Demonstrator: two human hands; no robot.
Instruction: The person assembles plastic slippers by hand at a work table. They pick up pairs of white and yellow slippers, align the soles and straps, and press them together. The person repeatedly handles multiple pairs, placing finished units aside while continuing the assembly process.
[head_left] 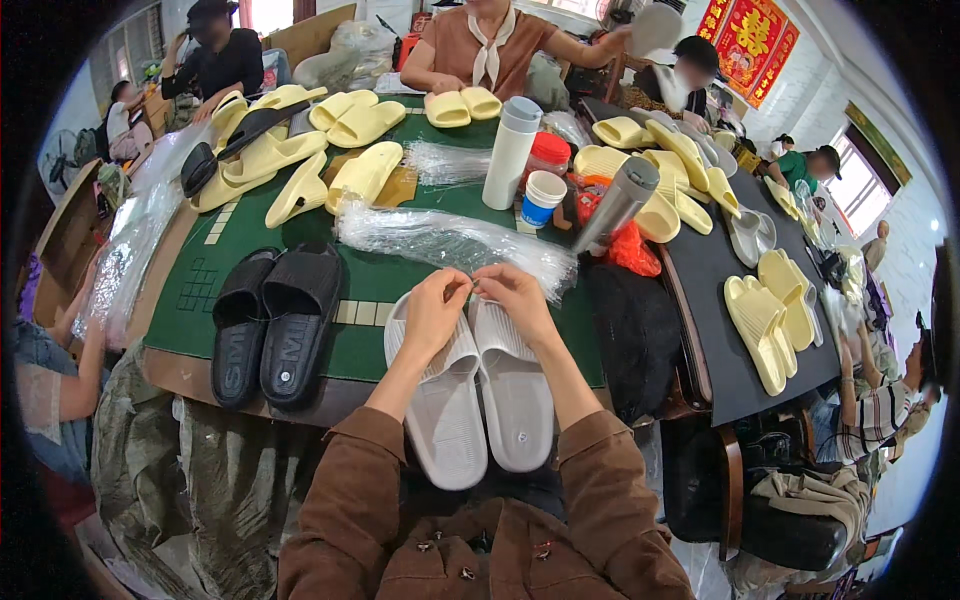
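A pair of light grey slide slippers point(445, 430) lies side by side at the table's near edge, toes pointing away from me. My left hand point(437, 308) is over the left slipper's toe end, thumb and fingertips pinched together. Close beside it, my right hand point(515, 302) pinches above the right slipper's toe. Whatever sits between the fingertips is too small to make out. Just beyond my hands lies a bundle of clear thin plastic strands point(450, 245). To the left rests a pair of black slide slippers point(300, 330), apart from my hands.
Several pale yellow slippers point(365, 178) cover the table's far left. A white bottle point(512, 155), a blue-and-white cup point(543, 200) and a steel tumbler point(625, 200) stand at the right. More yellow slippers point(757, 318) lie on the dark right-hand table. People sit around both tables.
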